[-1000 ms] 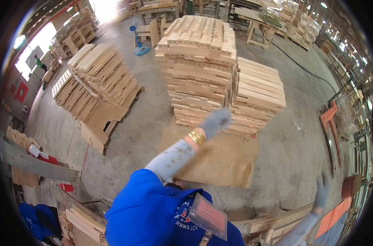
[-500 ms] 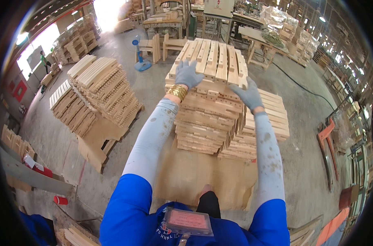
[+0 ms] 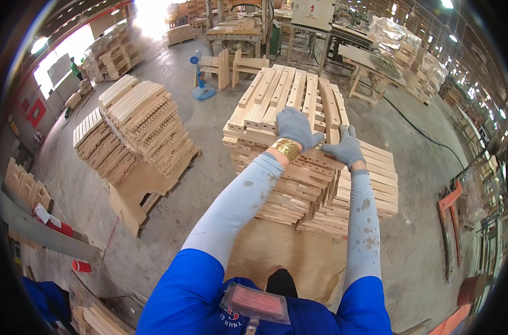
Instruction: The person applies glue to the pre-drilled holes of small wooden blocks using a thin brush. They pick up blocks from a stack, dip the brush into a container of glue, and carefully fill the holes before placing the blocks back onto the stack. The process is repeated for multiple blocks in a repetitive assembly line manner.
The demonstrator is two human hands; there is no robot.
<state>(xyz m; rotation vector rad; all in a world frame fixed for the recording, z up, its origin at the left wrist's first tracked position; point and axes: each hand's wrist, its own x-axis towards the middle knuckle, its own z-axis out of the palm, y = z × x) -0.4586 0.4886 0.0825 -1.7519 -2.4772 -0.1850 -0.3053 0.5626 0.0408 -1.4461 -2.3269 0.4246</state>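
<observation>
Both my hands wear grey gloves and are at the near end of a tall stack of pale wooden slats (image 3: 290,92) with drilled holes. My left hand (image 3: 296,128), palm down with a gold bracelet at the wrist, is closed over the slats' near ends, its fingertips partly hidden. To its right, my right hand (image 3: 346,148) has a slat (image 3: 328,106) in the crook between thumb and fingers. The two thumbs nearly meet. Between the top slats beside my left hand a gap shows shorter pieces underneath. Holes line the stack's front faces.
A lower slat stack (image 3: 377,173) adjoins on the right. Further left, another stack (image 3: 145,125) stands on a brown sheet. A blue fan (image 3: 202,89) stands behind, near wooden frames (image 3: 223,68). An orange pallet jack (image 3: 450,204) is at the right, and a black cable (image 3: 418,131) crosses the floor.
My left hand has come nearer and to the right, from above the slats onto their near ends. My right hand has lowered slightly against the slats. A gap between the top slats now shows.
</observation>
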